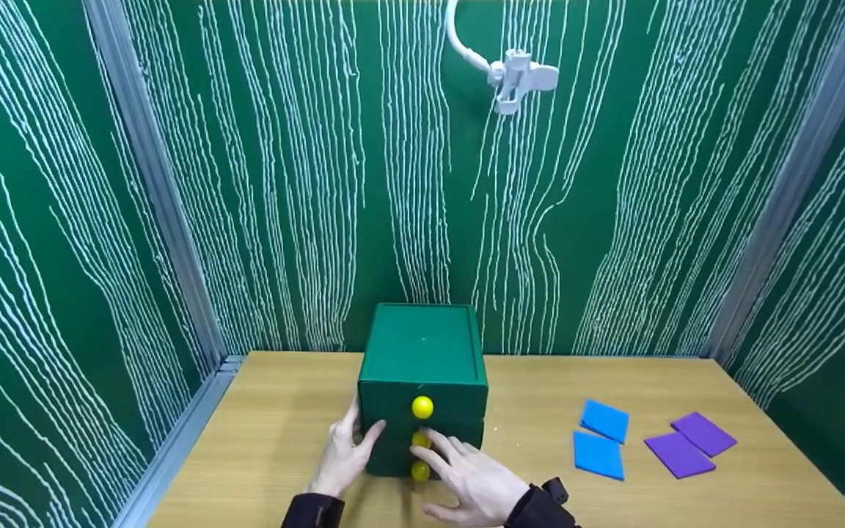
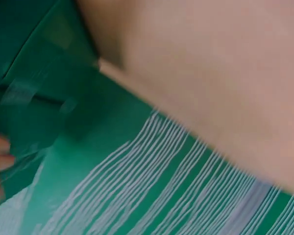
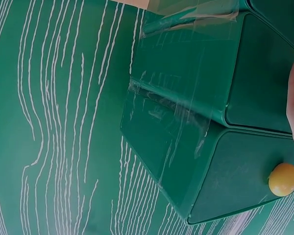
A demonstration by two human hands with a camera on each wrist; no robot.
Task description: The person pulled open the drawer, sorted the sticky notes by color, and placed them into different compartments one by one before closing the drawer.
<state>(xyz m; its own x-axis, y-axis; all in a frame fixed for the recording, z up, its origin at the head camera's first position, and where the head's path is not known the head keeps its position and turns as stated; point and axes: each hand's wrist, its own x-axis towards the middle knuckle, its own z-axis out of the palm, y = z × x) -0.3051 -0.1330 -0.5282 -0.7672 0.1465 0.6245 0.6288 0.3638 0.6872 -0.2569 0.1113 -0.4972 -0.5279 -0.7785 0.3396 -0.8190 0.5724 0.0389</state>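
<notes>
A green drawer box [image 1: 422, 345] stands on the table with yellow round knobs down its front. My left hand [image 1: 342, 455] rests along its left side, the thumb on the front edge. Two extended fingers of my right hand [image 1: 477, 480] lie at the middle knob [image 1: 417, 440] and partly hide it; the thumb is spread away below. Above them is the top knob [image 1: 422, 407], and below them the bottom knob [image 1: 420, 471]. The right wrist view shows the box's side [image 3: 181, 58] with clear tape across it and a finger at the right edge. The left wrist view is blurred.
To the right lie two blue square pieces [image 1: 598, 455] and two purple ones [image 1: 679, 455] on the wooden table [image 1: 283, 411]. Green walls with white lines [image 1: 305, 183] enclose the back and sides. A white clamp arm [image 1: 514, 81] hangs overhead.
</notes>
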